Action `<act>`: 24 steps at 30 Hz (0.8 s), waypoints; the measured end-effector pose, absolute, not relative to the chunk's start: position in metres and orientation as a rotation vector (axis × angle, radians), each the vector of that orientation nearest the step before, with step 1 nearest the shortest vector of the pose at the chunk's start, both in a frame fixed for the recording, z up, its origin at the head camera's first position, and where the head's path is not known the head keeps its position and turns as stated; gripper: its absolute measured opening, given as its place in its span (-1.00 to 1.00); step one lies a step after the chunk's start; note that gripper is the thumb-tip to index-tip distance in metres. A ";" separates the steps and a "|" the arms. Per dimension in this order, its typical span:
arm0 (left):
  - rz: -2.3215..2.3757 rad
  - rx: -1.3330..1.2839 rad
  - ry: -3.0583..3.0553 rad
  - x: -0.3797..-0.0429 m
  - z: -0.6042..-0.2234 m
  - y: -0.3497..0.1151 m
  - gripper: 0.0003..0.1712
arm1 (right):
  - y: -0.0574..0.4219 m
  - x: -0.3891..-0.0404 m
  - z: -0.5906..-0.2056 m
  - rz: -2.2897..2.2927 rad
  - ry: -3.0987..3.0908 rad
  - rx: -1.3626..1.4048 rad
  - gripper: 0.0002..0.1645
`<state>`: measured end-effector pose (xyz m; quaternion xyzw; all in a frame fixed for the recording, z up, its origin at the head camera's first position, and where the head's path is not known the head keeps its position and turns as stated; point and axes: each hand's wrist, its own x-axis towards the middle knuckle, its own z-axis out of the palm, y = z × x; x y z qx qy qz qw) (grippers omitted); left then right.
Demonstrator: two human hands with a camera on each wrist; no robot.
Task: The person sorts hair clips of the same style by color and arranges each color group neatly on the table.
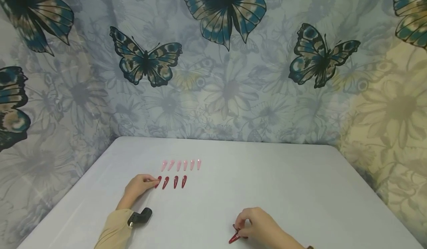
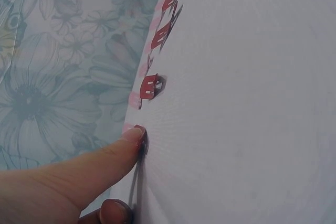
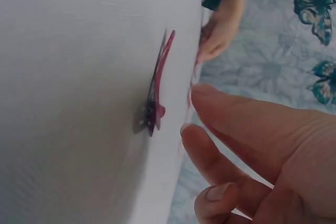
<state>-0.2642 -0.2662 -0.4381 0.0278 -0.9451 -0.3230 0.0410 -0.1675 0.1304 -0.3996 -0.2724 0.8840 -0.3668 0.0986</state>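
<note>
My left hand (image 1: 141, 185) pinches the leftmost red snap hair clip (image 1: 159, 178) of a short row, with the thumb (image 2: 123, 148) on one end of it in the left wrist view. Beside it lie three more red hair clips, such as the one (image 1: 175, 182) in the middle. At the front, my right hand (image 1: 258, 225) hovers close to a loose red hair clip (image 1: 234, 238). The right wrist view shows this clip (image 3: 159, 90) lying on the table, apart from the fingers, with thumb and index finger spread slightly and nothing between them.
Behind the red row, several pink hair clips (image 1: 179, 165) stand in a parallel row. The white table (image 1: 283, 178) meets butterfly-printed cloth (image 1: 230, 93) at its back edge. A black device (image 1: 141, 216) is strapped to my left wrist over a tan sleeve (image 1: 115, 228).
</note>
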 end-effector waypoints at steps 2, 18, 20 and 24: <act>-0.993 0.091 -2.900 -0.264 -0.439 -0.266 -0.81 | 0.131 -0.167 -0.402 -1.068 2.629 -0.798 -0.85; -0.996 0.076 -2.901 -0.265 -0.439 -0.267 -0.77 | 0.135 -0.173 -0.414 -1.071 2.634 -0.844 -0.78; -0.994 0.087 -2.904 -0.265 -0.439 -0.267 -0.79 | 0.136 -0.172 -0.414 -1.069 2.635 -0.842 -0.79; -0.990 0.096 -2.901 -0.265 -0.438 -0.265 -0.80 | 0.136 -0.172 -0.415 -1.050 2.646 -0.810 -0.80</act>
